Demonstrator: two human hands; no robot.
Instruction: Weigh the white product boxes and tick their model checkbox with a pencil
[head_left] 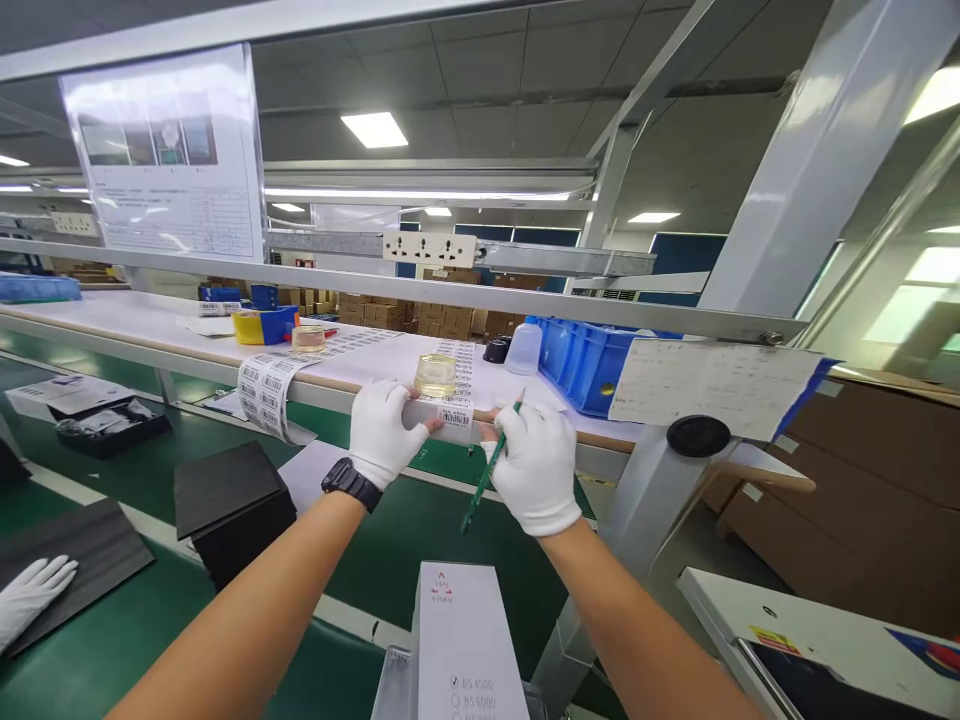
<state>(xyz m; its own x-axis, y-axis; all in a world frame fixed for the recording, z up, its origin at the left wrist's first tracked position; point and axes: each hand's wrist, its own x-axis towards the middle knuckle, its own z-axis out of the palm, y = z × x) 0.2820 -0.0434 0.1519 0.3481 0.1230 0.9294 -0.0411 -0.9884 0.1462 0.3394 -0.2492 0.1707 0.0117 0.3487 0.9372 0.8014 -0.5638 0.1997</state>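
Note:
Both my hands wear white gloves and reach up to the edge of the upper shelf [150, 335]. My left hand [384, 430] pinches the hanging end of a strip of barcode labels [455, 395]. My right hand [534, 462] grips a green pen [491, 465] and also touches the strip's right edge. A roll of clear tape [435, 374] sits on the strip just above my fingers. A white box [466, 640] with printed checkboxes lies near me on the green conveyor belt [420, 530].
A second barcode strip [266, 392] hangs over the shelf edge at left, near a yellow tape roll [249, 327] and clear tape [308, 338]. A blue bin [581, 365] stands right. Black boxes [229, 505] lie on the belt. Another person's gloved hand [30, 595] rests at far left.

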